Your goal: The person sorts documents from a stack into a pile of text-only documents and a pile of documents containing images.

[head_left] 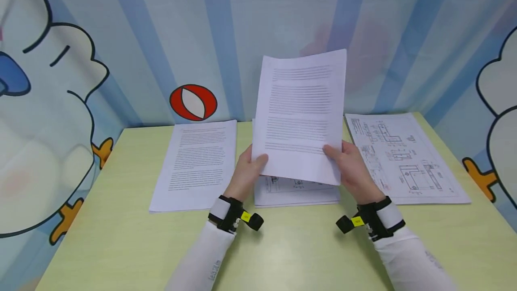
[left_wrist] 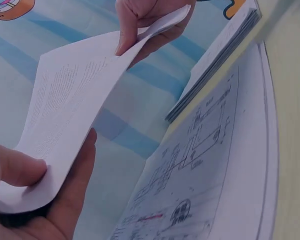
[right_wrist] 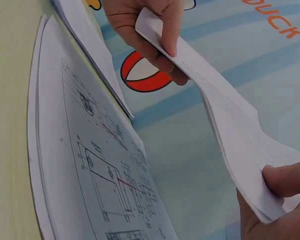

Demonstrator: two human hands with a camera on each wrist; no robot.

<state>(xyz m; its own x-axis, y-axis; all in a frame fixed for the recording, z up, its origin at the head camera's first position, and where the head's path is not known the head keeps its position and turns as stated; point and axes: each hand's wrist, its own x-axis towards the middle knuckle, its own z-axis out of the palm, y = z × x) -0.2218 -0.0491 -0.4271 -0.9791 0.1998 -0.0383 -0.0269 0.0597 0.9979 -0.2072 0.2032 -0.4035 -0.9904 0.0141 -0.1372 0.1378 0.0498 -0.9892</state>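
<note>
A thin stack of printed text sheets (head_left: pixel 300 111) is held up off the table, tilted toward me. My left hand (head_left: pixel 248 172) pinches its lower left edge, thumb on the printed face and fingers behind. At the lower right edge my right hand (head_left: pixel 353 169) grips it the same way. In both wrist views the held sheets bow between the two hands. Directly under them lies a middle pile of drawing sheets (head_left: pixel 296 194), mostly covered in the head view; the left wrist view shows its line drawings (left_wrist: pixel 190 155).
Left on the pale yellow-green table (head_left: pixel 129 241) lies a pile of text pages (head_left: pixel 198 165). A pile of technical drawings (head_left: pixel 408 160) lies at the right. Behind the table hangs a blue striped cartoon curtain (head_left: pixel 274 17). Each wrist wears a strapped camera (head_left: pixel 254 222).
</note>
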